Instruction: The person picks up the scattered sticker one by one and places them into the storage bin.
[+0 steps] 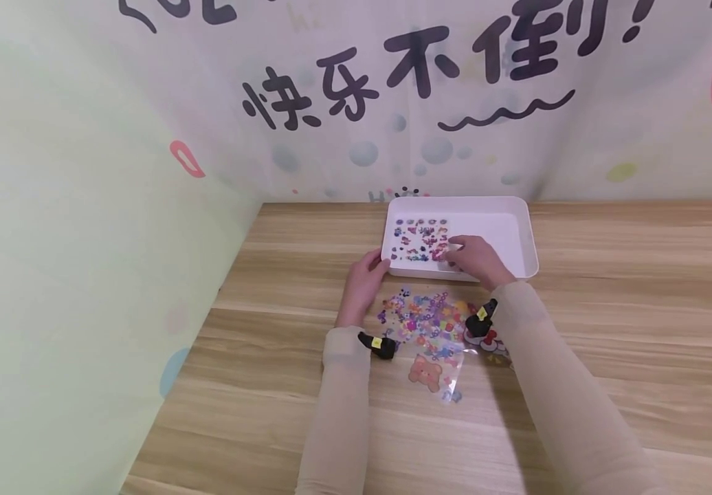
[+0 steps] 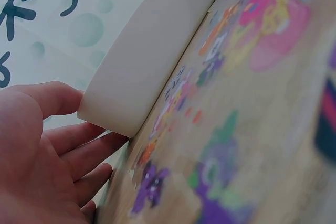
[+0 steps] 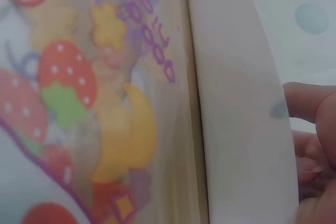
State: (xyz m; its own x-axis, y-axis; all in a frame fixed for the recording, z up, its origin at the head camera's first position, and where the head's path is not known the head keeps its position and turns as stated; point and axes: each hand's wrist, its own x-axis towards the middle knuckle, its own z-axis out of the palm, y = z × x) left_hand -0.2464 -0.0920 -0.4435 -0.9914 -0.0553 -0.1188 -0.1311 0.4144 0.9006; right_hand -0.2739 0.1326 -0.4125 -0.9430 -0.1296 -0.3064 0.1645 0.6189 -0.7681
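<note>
A white rectangular tray (image 1: 519, 237) stands on the wooden table against the back wall. Inside its left half lies a sticker sheet (image 1: 418, 240) with rows of small colourful figures. My left hand (image 1: 365, 282) holds the tray's front left corner; in the left wrist view its fingers (image 2: 86, 145) touch the rim and outer wall. Over the tray's front wall reaches my right hand (image 1: 476, 260), its thumb and fingers at the right edge of the sticker sheet. In the right wrist view, the tray wall partly hides this hand (image 3: 315, 150), and the fingertips' contact is hidden.
In front of the tray, clear sheets of colourful stickers (image 1: 424, 320) overlap on the table, partly under the right wrist. A bear sticker (image 1: 425, 373) lies nearest me. A printed cloth (image 1: 356, 158) hangs directly behind the tray, with a pale wall (image 1: 71, 240) at left.
</note>
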